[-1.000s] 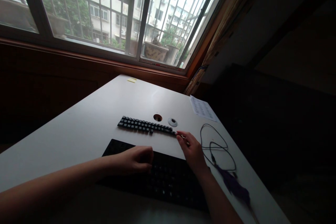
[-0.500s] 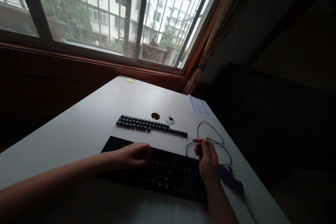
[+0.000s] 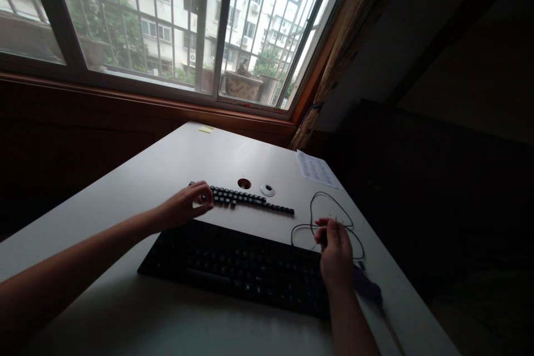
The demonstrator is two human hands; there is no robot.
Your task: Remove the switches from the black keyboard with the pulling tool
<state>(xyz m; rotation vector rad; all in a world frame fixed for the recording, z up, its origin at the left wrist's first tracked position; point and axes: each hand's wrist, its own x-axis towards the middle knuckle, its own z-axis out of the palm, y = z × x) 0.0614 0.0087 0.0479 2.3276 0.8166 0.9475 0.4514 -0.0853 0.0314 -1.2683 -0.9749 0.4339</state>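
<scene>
A long black keyboard (image 3: pixel 237 264) lies slanted on the white desk in front of me. Beyond it, loose black keycaps (image 3: pixel 250 198) are set out in rows. My left hand (image 3: pixel 189 203) is over the left end of these rows, fingers and thumb curled toward each other round a small dark keycap (image 3: pixel 203 198); whether it is lifted from the desk I cannot tell. Near the keyboard's right end is my right hand (image 3: pixel 336 253), its fingers folded closed. Thin wire-like lines show by its fingertips, but what it grips is hidden.
A thin black cable (image 3: pixel 348 214) loops beside my right hand, with a dark purple object (image 3: pixel 367 286) nearer me. Past the keycaps are a cable hole (image 3: pixel 244 183) and a white round cover (image 3: pixel 267 189). A printed sheet (image 3: pixel 317 169) and a yellow note (image 3: pixel 206 129) lie toward the window.
My left hand has moved off the keyboard, away to the left, to the keycap rows, uncovering the keyboard's left part. My right hand stays near the keyboard's right end, barely shifted.
</scene>
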